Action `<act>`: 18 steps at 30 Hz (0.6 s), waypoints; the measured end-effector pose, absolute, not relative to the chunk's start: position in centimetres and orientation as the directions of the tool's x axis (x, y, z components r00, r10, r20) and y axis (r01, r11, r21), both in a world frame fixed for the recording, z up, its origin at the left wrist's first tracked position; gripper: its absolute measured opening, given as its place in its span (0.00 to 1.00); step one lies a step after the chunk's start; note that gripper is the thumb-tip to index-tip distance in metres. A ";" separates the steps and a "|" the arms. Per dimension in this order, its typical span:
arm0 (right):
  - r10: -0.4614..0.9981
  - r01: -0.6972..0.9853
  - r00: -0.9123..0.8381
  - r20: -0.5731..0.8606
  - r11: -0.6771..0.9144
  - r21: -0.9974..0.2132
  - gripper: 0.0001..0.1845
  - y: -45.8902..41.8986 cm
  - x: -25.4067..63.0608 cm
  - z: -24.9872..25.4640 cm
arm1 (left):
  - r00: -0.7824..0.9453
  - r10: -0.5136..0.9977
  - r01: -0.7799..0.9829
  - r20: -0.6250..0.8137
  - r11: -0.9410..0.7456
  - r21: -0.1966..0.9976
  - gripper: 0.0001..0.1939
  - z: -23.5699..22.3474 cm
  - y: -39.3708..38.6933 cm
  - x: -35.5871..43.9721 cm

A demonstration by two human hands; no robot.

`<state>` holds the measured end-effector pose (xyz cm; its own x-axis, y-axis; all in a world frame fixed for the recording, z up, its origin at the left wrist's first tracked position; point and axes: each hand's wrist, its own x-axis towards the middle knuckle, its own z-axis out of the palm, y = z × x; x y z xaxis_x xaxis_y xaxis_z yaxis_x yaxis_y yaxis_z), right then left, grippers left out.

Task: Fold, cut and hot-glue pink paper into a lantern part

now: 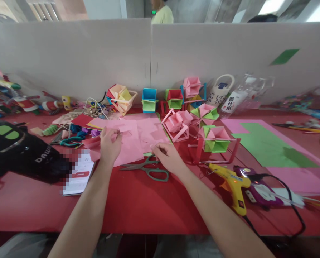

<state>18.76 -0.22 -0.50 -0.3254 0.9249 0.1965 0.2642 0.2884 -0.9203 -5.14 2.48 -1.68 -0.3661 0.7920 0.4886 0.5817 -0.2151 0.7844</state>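
My left hand [111,145] is over the pink paper sheets [133,148], its fingers bent and closed at the edge of a small pink paper piece [126,129]. To the right, my right hand [167,154] hovers with fingers curled together and thumb against them. Anything between those fingertips is too small to make out. Just below and left of this hand, green-handled scissors [156,171] lie with blades slightly apart, pointing left. Folded pink and green paper wheels [216,138] on paper stands are beyond my right hand.
A yellow glue gun [233,182] lies at right beside a purple-and-white power strip [264,191] with cables. A phone [81,175] and black hair dryer [28,154] are at left. Pliers [71,141], craft sticks, bottles [233,100] and green paper [275,143] surround the work area. A divider [95,53] stands behind.
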 end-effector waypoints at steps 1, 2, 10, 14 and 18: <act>0.924 0.258 -0.330 0.195 0.287 -0.923 0.20 -0.2 18.7 -0.5 | -0.377 0.786 0.591 0.490 -0.203 0.781 0.04 -1.6 2.5 -5.3; 0.923 0.254 -0.333 0.193 0.285 -0.924 0.20 -0.2 18.7 -0.5 | -0.390 0.776 0.607 0.496 -0.188 0.772 0.04 -1.5 2.5 -5.5; 0.922 0.259 -0.330 0.203 0.295 -0.920 0.20 -0.2 18.7 -1.0 | -0.339 0.785 0.677 0.518 -0.179 0.714 0.07 -1.2 2.4 -5.3; 0.925 0.251 -0.319 0.209 0.295 -0.922 0.19 0.0 18.6 -1.1 | -0.328 0.760 0.675 0.561 -0.228 0.702 0.07 -0.3 1.4 -4.3; 0.960 0.210 -0.124 0.252 0.273 -0.939 0.18 0.4 18.6 -1.3 | -0.321 0.769 0.325 0.552 -0.458 0.827 0.07 0.8 0.6 -3.4</act>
